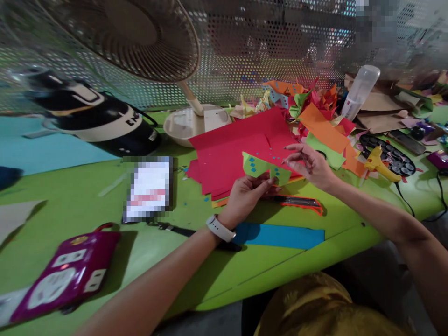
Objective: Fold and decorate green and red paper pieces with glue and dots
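My left hand pinches a folded light green paper piece by its lower edge. Small blue diamond shapes dot both halves of it. Just right of this piece hovers my right hand, its fingers apart and nothing visible between them. Beneath the hands lies a stack of red paper sheets, with a few tiny blue bits on top. An orange utility knife rests close to my left fingers. Nearer to me is a blue paper strip, partly behind my left wrist.
A black bottle and a fan stand at the back left. A purple power strip and a phone-like item lie left. Colored paper scraps, a yellow glue gun and a black palette-like tray are right.
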Demonstrator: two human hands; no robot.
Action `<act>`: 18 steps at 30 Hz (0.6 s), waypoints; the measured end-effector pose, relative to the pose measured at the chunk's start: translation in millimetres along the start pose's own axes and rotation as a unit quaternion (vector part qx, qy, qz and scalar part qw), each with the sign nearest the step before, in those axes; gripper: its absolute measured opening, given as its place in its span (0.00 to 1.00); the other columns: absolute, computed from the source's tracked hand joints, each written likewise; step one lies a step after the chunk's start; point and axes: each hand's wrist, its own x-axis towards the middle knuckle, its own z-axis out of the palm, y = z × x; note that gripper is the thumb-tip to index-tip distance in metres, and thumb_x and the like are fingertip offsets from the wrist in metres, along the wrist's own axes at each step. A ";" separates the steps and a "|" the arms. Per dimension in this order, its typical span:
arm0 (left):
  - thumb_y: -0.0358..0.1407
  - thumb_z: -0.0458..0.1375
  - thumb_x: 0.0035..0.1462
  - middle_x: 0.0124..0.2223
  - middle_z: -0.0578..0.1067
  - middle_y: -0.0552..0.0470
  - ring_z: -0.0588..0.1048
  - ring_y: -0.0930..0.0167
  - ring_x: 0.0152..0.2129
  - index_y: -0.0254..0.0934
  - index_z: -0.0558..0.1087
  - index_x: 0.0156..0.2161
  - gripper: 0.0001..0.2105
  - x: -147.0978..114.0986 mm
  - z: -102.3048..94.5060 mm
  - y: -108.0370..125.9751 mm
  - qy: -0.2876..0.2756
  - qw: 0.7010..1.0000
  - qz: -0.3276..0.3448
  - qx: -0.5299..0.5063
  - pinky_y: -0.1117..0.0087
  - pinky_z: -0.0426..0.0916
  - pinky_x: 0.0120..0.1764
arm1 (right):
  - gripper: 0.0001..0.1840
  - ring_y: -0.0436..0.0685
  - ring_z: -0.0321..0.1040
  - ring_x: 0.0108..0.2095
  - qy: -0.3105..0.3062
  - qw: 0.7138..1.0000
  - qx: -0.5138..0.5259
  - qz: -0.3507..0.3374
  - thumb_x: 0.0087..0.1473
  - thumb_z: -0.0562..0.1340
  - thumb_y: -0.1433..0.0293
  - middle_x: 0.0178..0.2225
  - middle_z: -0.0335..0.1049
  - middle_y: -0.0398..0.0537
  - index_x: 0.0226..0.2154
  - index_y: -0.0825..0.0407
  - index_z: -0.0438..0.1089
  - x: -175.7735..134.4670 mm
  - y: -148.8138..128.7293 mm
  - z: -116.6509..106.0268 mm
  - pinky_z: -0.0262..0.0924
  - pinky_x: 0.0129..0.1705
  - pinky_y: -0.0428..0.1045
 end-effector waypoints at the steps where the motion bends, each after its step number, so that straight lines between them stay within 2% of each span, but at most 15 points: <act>1: 0.47 0.74 0.35 0.30 0.82 0.48 0.82 0.62 0.27 0.33 0.76 0.31 0.22 1.7 -0.9 -0.5 0.022 0.999 0.023 -0.009 0.64 0.80 0.36 | 0.17 0.56 0.72 0.44 0.007 0.997 -0.068 -0.018 0.61 0.56 0.65 0.41 0.73 0.50 0.52 0.50 0.63 2.9 -2.5 -9.5 0.65 0.48 0.53; 3: 0.47 0.74 0.38 0.33 0.82 0.48 0.83 0.63 0.30 0.33 0.77 0.34 0.22 5.6 -3.6 -1.8 0.067 0.995 0.075 -0.025 0.65 0.79 0.37 | 0.17 0.58 0.71 0.45 -0.015 0.968 -0.251 -0.022 0.62 0.54 0.70 0.43 0.74 0.52 0.52 0.50 0.66 7.9 -7.5 -29.2 0.62 0.50 0.55; 5: 0.46 0.73 0.40 0.35 0.82 0.47 0.83 0.63 0.32 0.33 0.77 0.36 0.21 9.4 -7.0 -3.0 0.101 0.989 0.109 -0.029 0.66 0.79 0.38 | 0.18 0.59 0.71 0.43 -0.084 0.914 -0.397 0.026 0.60 0.54 0.73 0.44 0.75 0.53 0.51 0.51 0.69 10.7 -11.9 -45.2 0.61 0.45 0.53; 7: 0.45 0.72 0.42 0.35 0.82 0.47 0.83 0.63 0.34 0.33 0.77 0.37 0.20 11.6 -10.0 -3.1 0.121 0.985 0.117 -0.020 0.66 0.79 0.39 | 0.19 0.58 0.71 0.40 -0.164 0.865 -0.467 0.083 0.57 0.55 0.76 0.42 0.76 0.52 0.49 0.50 0.71 11.2 -15.5 -54.3 0.58 0.38 0.49; 9: 0.45 0.72 0.42 0.36 0.83 0.46 0.82 0.62 0.36 0.34 0.77 0.37 0.20 11.5 -11.1 -1.3 0.135 0.984 0.112 -0.010 0.65 0.79 0.40 | 0.18 0.57 0.71 0.38 -0.220 0.836 -0.491 0.109 0.55 0.56 0.77 0.39 0.77 0.49 0.46 0.48 0.72 10.3 -18.7 -56.8 0.53 0.33 0.47; 13: 0.45 0.72 0.41 0.35 0.83 0.47 0.82 0.60 0.37 0.34 0.78 0.36 0.19 7.3 -8.0 5.9 0.143 0.985 0.098 0.001 0.65 0.79 0.39 | 0.18 0.57 0.71 0.36 -0.261 0.813 -0.509 0.108 0.55 0.55 0.78 0.36 0.77 0.48 0.43 0.48 0.74 7.2 -21.1 -54.5 0.47 0.29 0.47; 15: 0.45 0.72 0.40 0.34 0.83 0.47 0.82 0.60 0.35 0.35 0.78 0.34 0.18 6.3 -6.4 7.8 0.143 0.985 0.098 0.007 0.65 0.79 0.38 | 0.23 0.57 0.71 0.38 -0.267 0.811 -0.510 0.103 0.56 0.53 0.79 0.38 0.78 0.48 0.49 0.46 0.73 5.6 -19.1 -55.3 0.48 0.30 0.47; 18: 0.45 0.72 0.40 0.35 0.83 0.46 0.82 0.60 0.34 0.35 0.78 0.33 0.17 8.7 -6.6 5.5 0.148 0.983 0.107 0.012 0.64 0.80 0.37 | 0.33 0.57 0.72 0.38 -0.262 0.813 -0.510 0.101 0.57 0.52 0.80 0.42 0.78 0.49 0.62 0.43 0.62 5.6 -17.3 -61.9 0.51 0.32 0.47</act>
